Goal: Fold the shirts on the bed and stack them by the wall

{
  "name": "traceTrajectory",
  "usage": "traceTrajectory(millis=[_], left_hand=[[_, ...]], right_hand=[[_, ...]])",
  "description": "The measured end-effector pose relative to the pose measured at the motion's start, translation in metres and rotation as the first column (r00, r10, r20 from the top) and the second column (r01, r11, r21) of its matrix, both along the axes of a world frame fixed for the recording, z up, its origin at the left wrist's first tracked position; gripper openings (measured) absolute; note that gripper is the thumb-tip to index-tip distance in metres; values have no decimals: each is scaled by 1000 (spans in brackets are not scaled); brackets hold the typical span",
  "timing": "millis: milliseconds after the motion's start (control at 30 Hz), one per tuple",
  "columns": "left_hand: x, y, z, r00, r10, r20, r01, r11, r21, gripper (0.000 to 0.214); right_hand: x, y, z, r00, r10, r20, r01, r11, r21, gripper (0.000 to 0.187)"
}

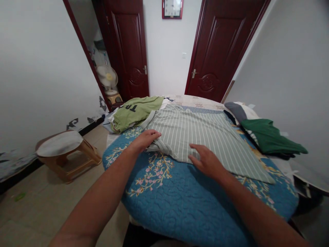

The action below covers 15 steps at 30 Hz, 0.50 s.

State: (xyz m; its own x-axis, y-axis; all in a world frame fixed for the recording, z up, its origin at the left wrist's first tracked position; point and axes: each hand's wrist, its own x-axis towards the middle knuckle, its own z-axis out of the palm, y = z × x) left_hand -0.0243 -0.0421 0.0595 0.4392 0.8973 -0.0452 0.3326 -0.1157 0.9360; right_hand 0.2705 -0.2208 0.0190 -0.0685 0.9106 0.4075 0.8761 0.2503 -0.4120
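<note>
Your left hand [149, 138], nearly closed, meets a white-striped shirt [197, 132], grip unclear; your right hand [205, 159], half open and empty, hovers at its near edge.

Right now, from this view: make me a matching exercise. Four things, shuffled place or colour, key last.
1. striped garment
2. lettered garment
3. pale-topped stool
4. clock

A. standing on the floor
B. high on the far wall
C. lime green, at the left of the table
D. spread across the blue cover

Pairs: 1-D, 2-C, 3-A, 4-B
</note>
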Motion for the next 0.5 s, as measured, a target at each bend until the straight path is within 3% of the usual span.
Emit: traceTrajectory(millis=[67,200,300,400,500], left_hand=[[13,14,3,1000,8,14,-7,999,-32,45],[25,31,-12,991,74,116,-61,992,-111,50],[16,34,-27,980,-5,201,45,980,-193,59],[4,33,-32,949,-103,297,204,921,-333,84],[1,37,-33,951,-85,296,191,917,-351,88]], right_hand=[[-40,28,0,996,86,-34,-87,995,-38,60],[-79,65,-13,990,45,-135,-58,994,-94,41],[-73,75,-25,956,-4,-294,-28,994,-107,35],[-60,77,-30,919,-53,-390,13,994,-104,33],[-56,77,-29,918,-72,-389,44,996,-82,33]])
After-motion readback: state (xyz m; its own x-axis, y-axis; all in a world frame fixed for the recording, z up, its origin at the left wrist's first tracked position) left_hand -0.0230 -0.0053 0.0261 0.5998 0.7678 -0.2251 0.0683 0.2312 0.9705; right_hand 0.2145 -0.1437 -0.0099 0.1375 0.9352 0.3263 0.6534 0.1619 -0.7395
